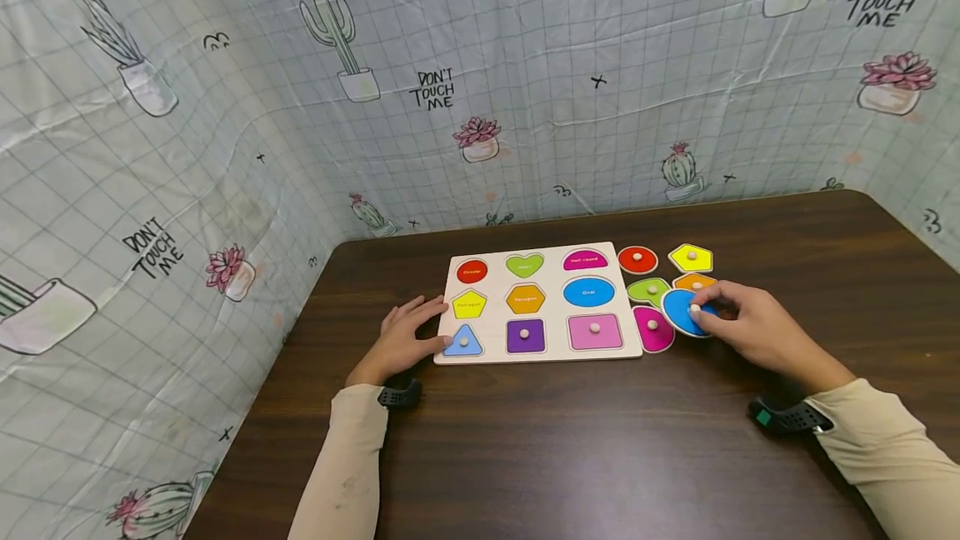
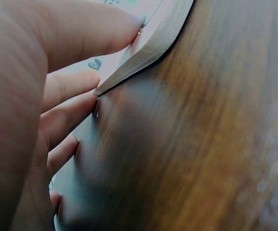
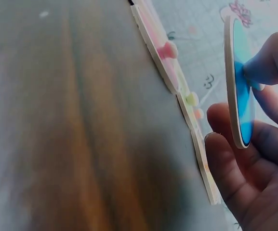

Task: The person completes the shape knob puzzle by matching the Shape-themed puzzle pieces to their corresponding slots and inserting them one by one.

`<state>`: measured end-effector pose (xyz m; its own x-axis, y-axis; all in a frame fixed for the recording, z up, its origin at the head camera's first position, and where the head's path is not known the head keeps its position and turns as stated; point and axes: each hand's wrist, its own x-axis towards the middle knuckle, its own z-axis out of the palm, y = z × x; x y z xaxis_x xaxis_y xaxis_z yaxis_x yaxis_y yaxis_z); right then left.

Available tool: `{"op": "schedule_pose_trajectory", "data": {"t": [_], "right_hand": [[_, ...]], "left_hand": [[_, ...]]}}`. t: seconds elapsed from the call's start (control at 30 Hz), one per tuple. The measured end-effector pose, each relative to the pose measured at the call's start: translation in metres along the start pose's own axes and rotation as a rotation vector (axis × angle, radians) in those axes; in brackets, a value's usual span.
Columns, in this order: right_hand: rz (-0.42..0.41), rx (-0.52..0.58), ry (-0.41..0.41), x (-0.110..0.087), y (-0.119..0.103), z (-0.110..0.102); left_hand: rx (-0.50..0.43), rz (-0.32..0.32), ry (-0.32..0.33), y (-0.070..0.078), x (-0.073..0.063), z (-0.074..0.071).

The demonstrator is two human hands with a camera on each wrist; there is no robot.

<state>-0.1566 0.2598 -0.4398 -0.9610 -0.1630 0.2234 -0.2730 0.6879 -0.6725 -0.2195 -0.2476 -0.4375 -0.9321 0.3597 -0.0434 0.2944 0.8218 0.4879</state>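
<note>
A white wooden shape puzzle board (image 1: 491, 332) lies on the table. My left hand (image 1: 402, 338) rests at its left edge, thumb on top near the blue triangle piece (image 1: 470, 345) and the other fingers along the side. Between thumb and finger, my right hand (image 1: 765, 332) pinches the knob of a blue oval piece (image 1: 678, 307), which is lifted and tilted right of the board. In the right wrist view the oval piece (image 3: 246, 110) stands edge-on. A purple square piece (image 1: 525, 347) and a pink rectangle piece (image 1: 611, 335) sit in the board's bottom row.
Right of the board lie a red circle piece (image 1: 630, 265), a yellow pentagon piece (image 1: 699, 265), a green piece (image 1: 641, 293), an orange piece (image 1: 686, 281) partly hidden, and a magenta piece (image 1: 660, 341). A patterned cloth (image 1: 637, 132) hangs behind the dark wooden table (image 1: 562, 448).
</note>
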Motion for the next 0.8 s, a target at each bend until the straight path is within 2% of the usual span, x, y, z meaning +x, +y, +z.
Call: {"op": "schedule_pose_trajectory", "data": {"t": [0.47, 0.63, 0.8], "right_hand": [[-0.022, 0.076, 0.041, 0.018, -0.006, 0.006], [0.003, 0.093, 0.025, 0.022, -0.01, 0.008], [0.02, 0.158, 0.016, 0.024, -0.015, 0.009]], "left_hand": [[-0.006, -0.019, -0.008, 0.002, 0.001, -0.002], [0.001, -0.022, -0.006, 0.001, 0.001, -0.002], [-0.003, -0.022, -0.009, 0.001, 0.0, -0.001]]}}
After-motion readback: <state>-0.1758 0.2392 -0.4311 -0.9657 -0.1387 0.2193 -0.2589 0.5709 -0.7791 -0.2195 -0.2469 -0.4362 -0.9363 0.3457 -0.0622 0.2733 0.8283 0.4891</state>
